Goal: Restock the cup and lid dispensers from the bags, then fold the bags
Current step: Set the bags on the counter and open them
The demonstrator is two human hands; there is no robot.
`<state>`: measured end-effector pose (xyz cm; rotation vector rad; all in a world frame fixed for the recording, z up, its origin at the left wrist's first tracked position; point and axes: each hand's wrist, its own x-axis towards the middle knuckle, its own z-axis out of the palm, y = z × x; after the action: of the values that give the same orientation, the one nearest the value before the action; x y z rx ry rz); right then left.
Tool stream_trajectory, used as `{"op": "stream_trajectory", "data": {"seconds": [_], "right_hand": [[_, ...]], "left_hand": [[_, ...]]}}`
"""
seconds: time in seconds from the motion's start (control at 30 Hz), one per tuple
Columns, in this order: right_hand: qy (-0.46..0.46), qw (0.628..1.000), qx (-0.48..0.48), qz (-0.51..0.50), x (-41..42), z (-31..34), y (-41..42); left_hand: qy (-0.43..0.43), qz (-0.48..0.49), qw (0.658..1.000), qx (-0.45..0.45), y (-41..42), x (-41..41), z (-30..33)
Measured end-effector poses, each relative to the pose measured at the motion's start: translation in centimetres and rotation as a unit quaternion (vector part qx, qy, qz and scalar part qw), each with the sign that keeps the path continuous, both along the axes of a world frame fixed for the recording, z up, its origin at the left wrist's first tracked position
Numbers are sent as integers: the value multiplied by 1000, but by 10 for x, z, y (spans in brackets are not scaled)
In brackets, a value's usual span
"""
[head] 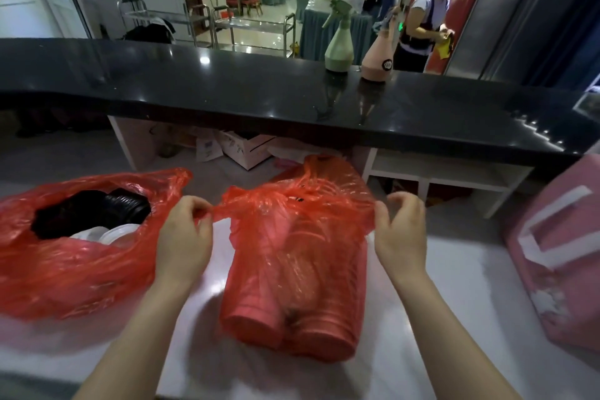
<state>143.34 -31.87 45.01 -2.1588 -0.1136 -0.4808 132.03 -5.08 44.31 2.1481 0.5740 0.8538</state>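
Observation:
Two red plastic bags lie on the white counter (pixel 454 286). The middle bag (pixel 292 269) holds stacks of cups lying on their sides, bottoms toward me. My left hand (pixel 185 237) pinches the left edge of its mouth, and my right hand (pixel 401 230) pinches the right edge, stretching the opening between them. The left bag (pixel 65 269) lies open and shows black lids (pixel 97 211) and white lids (pixel 110 234) inside.
A pink box (pixel 558 263) with white tape stands at the right. A black raised bar top (pixel 259 91) runs across behind the counter with a green spray bottle (pixel 339 42) and a pink one (pixel 378 58) on it. A person stands beyond it at the right.

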Motion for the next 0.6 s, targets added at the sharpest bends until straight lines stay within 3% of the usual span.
{"op": "stream_trajectory", "data": {"seconds": [0.07,0.13,0.2,0.4,0.5,0.6], "right_hand": [[-60,993,-35,95,-22,12,23],[-28,972,-154,178,-37,18,44],[4,954,-224,200,-48,18,56],[-40,955,-166,243,-90,7,51],[-27,961,-118,248,-107,0,41],[18,965,-153,213,-118,-10,22]], "left_hand": [[15,-83,995,44,-10,-3,6],[49,-168,978,112,-23,-8,9],[96,-186,964,166,-32,-14,7],[183,-176,940,226,-48,-19,-8],[129,-171,957,197,-48,-26,-8],[50,-194,967,155,-40,-39,-11]]}}
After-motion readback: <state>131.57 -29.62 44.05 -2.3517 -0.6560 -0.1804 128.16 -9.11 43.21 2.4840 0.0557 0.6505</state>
